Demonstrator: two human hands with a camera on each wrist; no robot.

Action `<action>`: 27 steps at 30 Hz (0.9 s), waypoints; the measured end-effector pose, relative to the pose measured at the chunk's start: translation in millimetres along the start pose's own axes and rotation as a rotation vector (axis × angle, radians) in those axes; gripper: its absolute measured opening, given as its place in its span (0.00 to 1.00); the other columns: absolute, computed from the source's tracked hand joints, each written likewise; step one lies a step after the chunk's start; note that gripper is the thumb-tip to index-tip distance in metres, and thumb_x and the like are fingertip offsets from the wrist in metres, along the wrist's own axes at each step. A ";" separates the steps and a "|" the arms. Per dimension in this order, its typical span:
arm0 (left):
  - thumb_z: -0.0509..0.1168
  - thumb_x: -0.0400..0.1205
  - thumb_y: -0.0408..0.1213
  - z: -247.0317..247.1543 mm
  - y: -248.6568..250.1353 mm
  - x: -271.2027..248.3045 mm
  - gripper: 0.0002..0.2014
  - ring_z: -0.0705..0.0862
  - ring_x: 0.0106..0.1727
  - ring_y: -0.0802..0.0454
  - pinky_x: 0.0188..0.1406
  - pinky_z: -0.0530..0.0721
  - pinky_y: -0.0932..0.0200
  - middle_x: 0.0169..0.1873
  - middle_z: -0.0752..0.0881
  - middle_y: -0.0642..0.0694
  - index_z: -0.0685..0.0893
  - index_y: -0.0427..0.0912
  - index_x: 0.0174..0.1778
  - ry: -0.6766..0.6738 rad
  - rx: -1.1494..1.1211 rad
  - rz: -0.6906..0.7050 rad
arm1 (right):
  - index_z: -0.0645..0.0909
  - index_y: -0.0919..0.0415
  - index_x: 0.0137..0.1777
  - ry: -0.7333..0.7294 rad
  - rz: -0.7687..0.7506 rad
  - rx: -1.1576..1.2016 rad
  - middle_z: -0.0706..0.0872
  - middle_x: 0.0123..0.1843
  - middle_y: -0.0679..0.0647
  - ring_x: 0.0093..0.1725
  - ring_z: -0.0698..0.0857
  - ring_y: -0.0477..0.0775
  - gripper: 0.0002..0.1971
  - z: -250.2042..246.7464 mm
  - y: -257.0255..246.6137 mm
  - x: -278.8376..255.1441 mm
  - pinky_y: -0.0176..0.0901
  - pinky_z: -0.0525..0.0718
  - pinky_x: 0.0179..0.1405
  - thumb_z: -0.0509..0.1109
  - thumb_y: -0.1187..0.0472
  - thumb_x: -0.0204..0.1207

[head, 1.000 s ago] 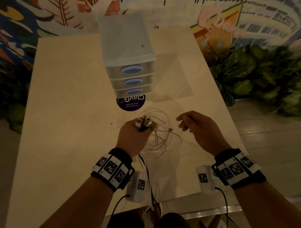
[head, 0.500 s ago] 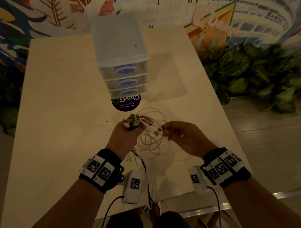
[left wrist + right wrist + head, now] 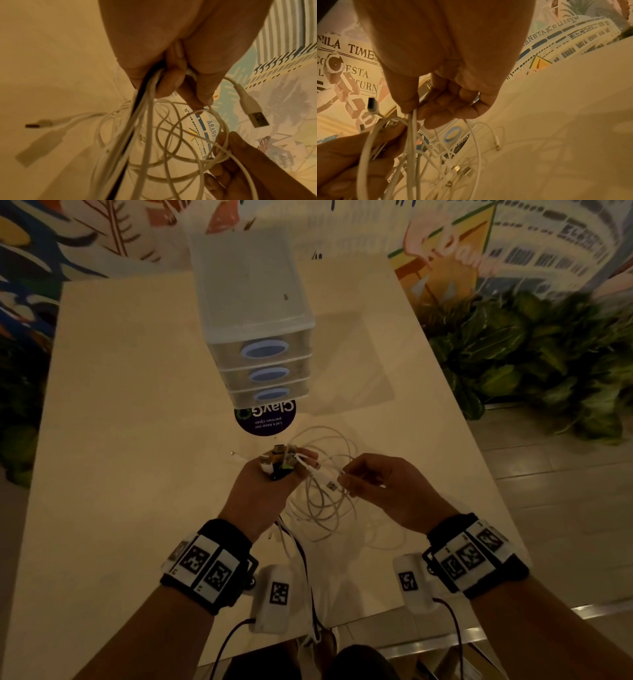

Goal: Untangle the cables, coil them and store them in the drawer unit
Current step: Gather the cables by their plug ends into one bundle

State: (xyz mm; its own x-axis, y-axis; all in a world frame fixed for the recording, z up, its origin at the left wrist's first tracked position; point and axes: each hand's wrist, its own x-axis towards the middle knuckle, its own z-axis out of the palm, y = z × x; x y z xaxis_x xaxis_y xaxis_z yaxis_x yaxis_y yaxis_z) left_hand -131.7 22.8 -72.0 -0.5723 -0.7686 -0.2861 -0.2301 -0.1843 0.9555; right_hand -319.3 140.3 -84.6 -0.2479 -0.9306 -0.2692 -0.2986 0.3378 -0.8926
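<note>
Fingers of the left hand were curled tight round a bunch of cables, several white and one black, with a cluster of plug ends sticking up above its knuckles. From that fist the strands hung down off the near edge of the table and looped out rightward in tangled white rings. Beyond the knuckles stood the drawer unit, all three drawers closed, a round dark sticker at its foot. Right of the fist, a white USB plug jutted free. The right hand pinched a white strand between thumb and fingertips, seemingly two strands together, though the wrist view was too blurred to be sure.
</note>
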 end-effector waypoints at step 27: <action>0.72 0.81 0.41 7.7 8.8 -4.2 0.08 0.82 0.36 0.54 0.32 0.77 0.61 0.33 0.84 0.54 0.77 0.52 0.43 0.007 0.528 0.257 | 0.84 0.60 0.53 0.174 -0.126 0.250 0.89 0.42 0.47 0.41 0.85 0.54 0.07 -3.9 -33.0 1.5 0.72 0.88 0.55 0.64 0.65 0.88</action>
State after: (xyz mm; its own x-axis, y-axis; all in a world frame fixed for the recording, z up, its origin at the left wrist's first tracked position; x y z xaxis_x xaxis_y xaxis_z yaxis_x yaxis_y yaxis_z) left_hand -137.4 29.2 -63.0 -0.6571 -0.7523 -0.0474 -0.4461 0.3375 0.8289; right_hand -313.4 128.2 -54.1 -0.3837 -0.9176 -0.1040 -0.1067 0.1559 -0.9820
